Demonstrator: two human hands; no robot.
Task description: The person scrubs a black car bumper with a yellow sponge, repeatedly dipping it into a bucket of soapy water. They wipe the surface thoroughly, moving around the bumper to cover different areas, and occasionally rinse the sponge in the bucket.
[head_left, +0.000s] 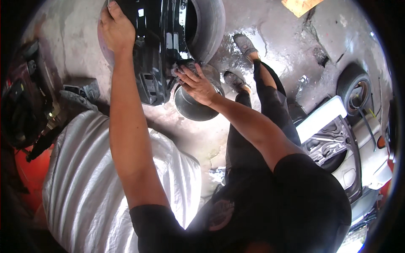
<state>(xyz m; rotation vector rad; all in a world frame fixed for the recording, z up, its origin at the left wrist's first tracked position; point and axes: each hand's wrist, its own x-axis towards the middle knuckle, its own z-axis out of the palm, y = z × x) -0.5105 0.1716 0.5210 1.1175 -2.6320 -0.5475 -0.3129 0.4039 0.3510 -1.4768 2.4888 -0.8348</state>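
Observation:
A glossy black car body panel (149, 46), wet-looking, stands at the upper middle. My left hand (117, 30) lies along its left edge and grips it, the thumb out of sight. At the panel's right side my right hand (197, 85) presses a dark grey scuffed pad (182, 67) against the black surface. The fingers bend over this pad, so its exact kind is hard to tell. Below my right hand is a round dark metal bucket (195, 110), partly covered by the hand and wrist. A wide grey ring-shaped drum or tyre (217, 25) is behind the panel.
A silver fabric cover (84, 168) drapes something large at lower left. Car parts (29, 97) crowd the far left. A tyre (354, 90) and a car door shell (333, 147) are at right. My shoes (244, 44) stand on the wet, cracked floor (291, 55).

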